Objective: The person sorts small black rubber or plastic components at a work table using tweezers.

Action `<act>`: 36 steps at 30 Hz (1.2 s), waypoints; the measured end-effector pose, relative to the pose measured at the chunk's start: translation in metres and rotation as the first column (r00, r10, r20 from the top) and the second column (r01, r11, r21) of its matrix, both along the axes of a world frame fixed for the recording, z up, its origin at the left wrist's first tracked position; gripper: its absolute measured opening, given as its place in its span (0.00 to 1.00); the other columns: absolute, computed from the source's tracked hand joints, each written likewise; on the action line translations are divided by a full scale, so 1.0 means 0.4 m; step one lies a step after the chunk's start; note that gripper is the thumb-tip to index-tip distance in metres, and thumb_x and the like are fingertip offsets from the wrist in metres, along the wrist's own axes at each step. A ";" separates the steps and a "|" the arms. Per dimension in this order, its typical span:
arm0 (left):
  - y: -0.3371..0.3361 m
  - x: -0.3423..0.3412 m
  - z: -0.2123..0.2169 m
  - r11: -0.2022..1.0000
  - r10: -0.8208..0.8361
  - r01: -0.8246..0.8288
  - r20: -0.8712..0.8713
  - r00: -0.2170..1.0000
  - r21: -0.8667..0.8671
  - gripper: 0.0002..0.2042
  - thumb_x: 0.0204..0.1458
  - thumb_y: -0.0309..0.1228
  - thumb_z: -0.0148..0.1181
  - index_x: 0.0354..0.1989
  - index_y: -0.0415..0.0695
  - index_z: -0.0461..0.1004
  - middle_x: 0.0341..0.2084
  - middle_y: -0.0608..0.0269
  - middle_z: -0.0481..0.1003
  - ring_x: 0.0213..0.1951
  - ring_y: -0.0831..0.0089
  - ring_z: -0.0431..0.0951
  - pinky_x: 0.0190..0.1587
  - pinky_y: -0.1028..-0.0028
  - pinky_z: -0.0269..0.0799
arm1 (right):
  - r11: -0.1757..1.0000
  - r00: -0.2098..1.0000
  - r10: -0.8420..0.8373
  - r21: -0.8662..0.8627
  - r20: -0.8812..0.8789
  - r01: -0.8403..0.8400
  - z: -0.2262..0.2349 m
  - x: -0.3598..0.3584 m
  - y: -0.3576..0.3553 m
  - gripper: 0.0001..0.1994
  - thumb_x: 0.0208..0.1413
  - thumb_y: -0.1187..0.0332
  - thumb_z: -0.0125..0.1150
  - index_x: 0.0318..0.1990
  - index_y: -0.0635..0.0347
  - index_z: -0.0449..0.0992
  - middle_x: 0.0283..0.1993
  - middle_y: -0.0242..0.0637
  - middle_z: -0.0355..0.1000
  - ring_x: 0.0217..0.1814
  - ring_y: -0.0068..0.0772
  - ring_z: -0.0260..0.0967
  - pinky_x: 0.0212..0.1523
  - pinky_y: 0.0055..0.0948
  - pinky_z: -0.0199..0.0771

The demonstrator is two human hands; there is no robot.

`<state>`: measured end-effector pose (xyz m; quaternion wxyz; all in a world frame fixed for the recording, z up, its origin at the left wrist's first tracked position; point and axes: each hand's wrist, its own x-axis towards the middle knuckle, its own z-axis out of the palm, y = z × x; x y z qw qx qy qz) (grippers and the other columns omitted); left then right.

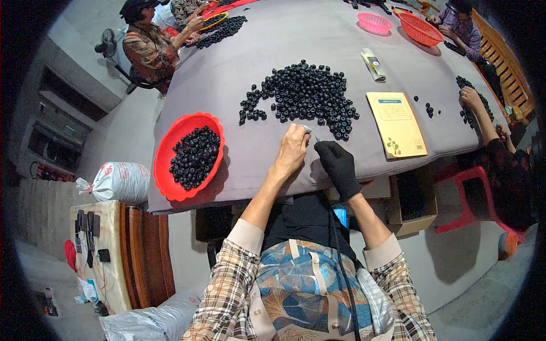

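A large pile of small, round black pieces (307, 91) lies on the grey-covered table (250, 165), in front of my hands. My bare left hand (291, 149) is at the near side of the pile, with its fingers closed. Something whitish (307, 129) shows at its fingertips; I cannot tell whether it is held or worn. My right hand (339, 167), in a black glove, pinches close beside it. A thin tip seems to stick out there, too small to name. To the left, a red scalloped bowl (161, 149) holds more of the black pieces.
A yellow booklet (397, 125) and a pale tube (372, 63) lie to the right. Pink (374, 24) and red baskets (421, 29) stand farther back. Other people work at the far left and along the right. An open cardboard box (414, 199) is below the table edge.
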<state>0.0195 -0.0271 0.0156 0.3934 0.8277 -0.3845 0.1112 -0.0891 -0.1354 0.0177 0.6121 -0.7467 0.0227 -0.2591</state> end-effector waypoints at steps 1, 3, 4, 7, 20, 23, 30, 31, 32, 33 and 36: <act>0.003 -0.004 0.004 0.999 -0.018 0.015 -0.084 0.996 -0.037 0.05 0.49 0.24 0.48 0.33 0.37 0.69 0.26 0.52 0.68 0.29 0.58 0.71 0.32 0.67 0.68 | 0.998 0.999 -0.007 0.059 -0.032 0.009 0.002 -0.001 0.000 0.11 0.54 0.66 0.54 0.38 0.62 0.75 0.31 0.28 0.72 0.28 0.15 0.63 0.29 0.18 0.64; 0.016 -0.014 0.012 0.997 -0.041 0.029 -0.167 0.985 -0.076 0.05 0.51 0.25 0.47 0.32 0.37 0.69 0.26 0.51 0.69 0.26 0.61 0.72 0.29 0.69 0.69 | 0.999 0.998 -0.002 -0.051 -0.067 -0.001 -0.001 -0.004 -0.009 0.10 0.53 0.70 0.51 0.41 0.60 0.73 0.36 0.34 0.71 0.35 0.25 0.66 0.35 0.22 0.66; 0.028 -0.020 0.016 0.963 -0.200 0.061 -0.541 0.817 -0.264 0.06 0.53 0.26 0.47 0.33 0.37 0.68 0.26 0.53 0.71 0.23 0.66 0.72 0.26 0.73 0.70 | 0.987 0.995 0.001 -0.158 -0.102 -0.018 0.002 -0.006 -0.010 0.11 0.52 0.73 0.49 0.44 0.59 0.71 0.41 0.40 0.70 0.41 0.34 0.70 0.41 0.26 0.69; 0.038 -0.057 0.008 0.837 -0.475 -0.040 -0.761 0.443 -0.546 0.07 0.55 0.27 0.45 0.36 0.36 0.68 0.26 0.54 0.73 0.20 0.75 0.73 0.21 0.80 0.71 | 0.935 0.999 -0.022 -0.353 -0.029 0.010 0.023 -0.012 -0.009 0.13 0.50 0.74 0.51 0.44 0.57 0.71 0.40 0.40 0.70 0.39 0.35 0.70 0.38 0.27 0.70; 0.067 -0.072 -0.010 0.717 -0.578 -0.149 -0.700 0.419 -0.681 0.05 0.49 0.26 0.56 0.33 0.39 0.73 0.20 0.65 0.73 0.18 0.83 0.71 0.19 0.87 0.67 | 0.949 0.996 0.088 -0.302 -0.010 -0.086 0.005 -0.007 0.006 0.10 0.55 0.70 0.50 0.43 0.59 0.71 0.41 0.38 0.70 0.40 0.34 0.70 0.40 0.27 0.70; 0.064 -0.073 -0.018 0.720 -0.554 -0.137 -0.682 0.478 -0.680 0.05 0.49 0.26 0.56 0.34 0.39 0.73 0.20 0.66 0.73 0.19 0.84 0.71 0.20 0.86 0.66 | 0.961 0.995 0.090 -0.259 -0.036 -0.097 0.013 -0.005 0.010 0.10 0.54 0.70 0.50 0.43 0.59 0.71 0.41 0.38 0.70 0.39 0.34 0.70 0.40 0.27 0.70; 0.047 -0.080 -0.008 0.618 -0.666 -0.187 -0.635 0.392 -0.763 0.07 0.52 0.27 0.53 0.36 0.38 0.71 0.23 0.63 0.73 0.20 0.79 0.72 0.22 0.83 0.69 | 0.950 0.996 0.086 -0.301 -0.014 -0.086 -0.022 0.001 -0.011 0.10 0.53 0.71 0.51 0.44 0.57 0.71 0.42 0.38 0.69 0.41 0.34 0.70 0.39 0.27 0.71; 0.052 -0.078 -0.008 0.620 -0.663 -0.188 -0.637 0.393 -0.762 0.07 0.52 0.27 0.53 0.36 0.38 0.71 0.23 0.63 0.73 0.20 0.79 0.72 0.22 0.83 0.69 | 0.937 0.996 0.074 -0.344 0.050 -0.052 -0.019 0.001 -0.007 0.11 0.53 0.72 0.52 0.44 0.56 0.71 0.42 0.38 0.69 0.41 0.34 0.69 0.39 0.27 0.71; 0.057 -0.076 -0.009 0.608 -0.679 -0.186 -0.626 0.384 -0.772 0.07 0.52 0.28 0.53 0.36 0.38 0.71 0.23 0.62 0.73 0.21 0.78 0.73 0.22 0.82 0.69 | 0.938 0.996 0.075 -0.341 0.050 -0.053 -0.014 -0.001 -0.005 0.11 0.53 0.72 0.52 0.44 0.56 0.71 0.42 0.38 0.69 0.41 0.34 0.69 0.39 0.27 0.71; 0.061 -0.073 -0.009 0.595 -0.694 -0.184 -0.615 0.374 -0.782 0.07 0.52 0.28 0.53 0.36 0.38 0.71 0.23 0.61 0.73 0.21 0.76 0.73 0.21 0.81 0.70 | 0.938 0.992 0.104 -0.338 0.067 -0.075 -0.007 -0.004 -0.003 0.12 0.51 0.73 0.52 0.44 0.56 0.71 0.42 0.38 0.69 0.41 0.35 0.69 0.40 0.28 0.71; 0.076 -0.064 -0.022 0.566 -0.720 -0.180 -0.589 0.367 -0.804 0.07 0.52 0.28 0.52 0.36 0.38 0.70 0.24 0.61 0.73 0.21 0.75 0.74 0.20 0.80 0.71 | 0.949 0.986 0.155 -0.286 0.060 -0.132 0.008 -0.006 0.005 0.13 0.50 0.75 0.53 0.45 0.55 0.71 0.42 0.37 0.69 0.41 0.35 0.70 0.40 0.28 0.72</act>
